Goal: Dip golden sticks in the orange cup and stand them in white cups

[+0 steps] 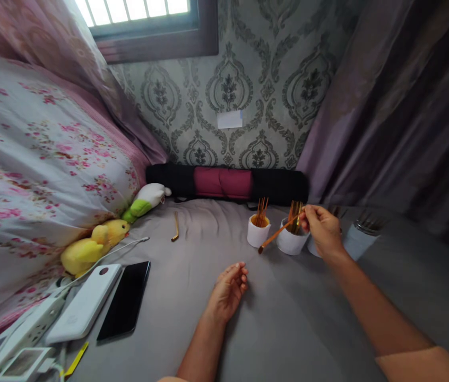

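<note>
My right hand [322, 229] pinches a thin copper-coloured stick [280, 231] that looks like a metal straw. It slants down to the left, and its lower end is darker. Below and left of that end, my left hand [230, 291] is over the bed with its fingers curled in and nothing visible in them. A white-wrapped cup [258, 235] holds several orange-copper sticks [262, 212]. Behind the held stick, a second white cup [291, 244] contains gold sticks [295, 211]. My right hand partly hides a third cup [314, 248]. At the right, another pale container [360, 241] holds dark sticks.
A bent gold straw [175, 228] lies on the grey sheet [200, 239]. At left are a black phone [124, 301], a white power bank [85, 303], a power strip [33, 329], a cable and plush toys [95, 246]. A black-and-maroon roll [224, 183] lies along the wall.
</note>
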`<control>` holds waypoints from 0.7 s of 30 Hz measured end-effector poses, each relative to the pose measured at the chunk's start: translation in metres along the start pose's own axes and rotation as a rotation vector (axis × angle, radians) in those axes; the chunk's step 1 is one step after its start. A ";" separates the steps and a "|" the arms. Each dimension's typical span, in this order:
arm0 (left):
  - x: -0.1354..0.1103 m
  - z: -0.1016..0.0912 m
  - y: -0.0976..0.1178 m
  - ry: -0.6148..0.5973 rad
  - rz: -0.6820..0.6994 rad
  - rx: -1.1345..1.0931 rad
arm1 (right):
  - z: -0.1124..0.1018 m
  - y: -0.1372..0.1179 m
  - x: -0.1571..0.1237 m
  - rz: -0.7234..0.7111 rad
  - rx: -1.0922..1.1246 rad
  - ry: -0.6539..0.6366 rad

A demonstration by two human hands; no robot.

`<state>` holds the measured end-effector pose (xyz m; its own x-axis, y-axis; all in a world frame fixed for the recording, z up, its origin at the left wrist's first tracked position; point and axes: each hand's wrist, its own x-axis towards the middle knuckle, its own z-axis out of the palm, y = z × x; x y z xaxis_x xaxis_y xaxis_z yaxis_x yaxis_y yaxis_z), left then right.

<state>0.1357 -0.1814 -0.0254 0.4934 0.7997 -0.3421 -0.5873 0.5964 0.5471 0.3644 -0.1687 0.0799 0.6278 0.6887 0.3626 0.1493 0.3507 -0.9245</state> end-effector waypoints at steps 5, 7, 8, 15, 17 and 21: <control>0.001 -0.001 0.001 0.010 -0.003 -0.020 | -0.005 -0.012 0.017 -0.038 -0.017 0.061; 0.001 -0.001 0.001 0.007 -0.001 -0.025 | -0.007 -0.016 0.024 -0.052 -0.027 0.091; 0.001 -0.001 0.001 0.007 -0.001 -0.028 | -0.008 -0.017 0.027 -0.061 -0.033 0.106; 0.001 -0.002 0.002 0.010 -0.001 -0.039 | -0.003 -0.027 0.046 -0.140 -0.073 0.185; 0.001 -0.002 0.002 0.006 0.001 -0.040 | 0.001 -0.029 0.050 -0.166 -0.088 0.189; 0.002 -0.003 0.003 0.011 -0.002 -0.044 | 0.008 -0.026 0.058 -0.227 -0.155 0.168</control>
<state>0.1331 -0.1784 -0.0264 0.4880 0.7988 -0.3519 -0.6139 0.6007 0.5122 0.3907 -0.1331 0.1256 0.6807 0.4849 0.5491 0.4067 0.3733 -0.8338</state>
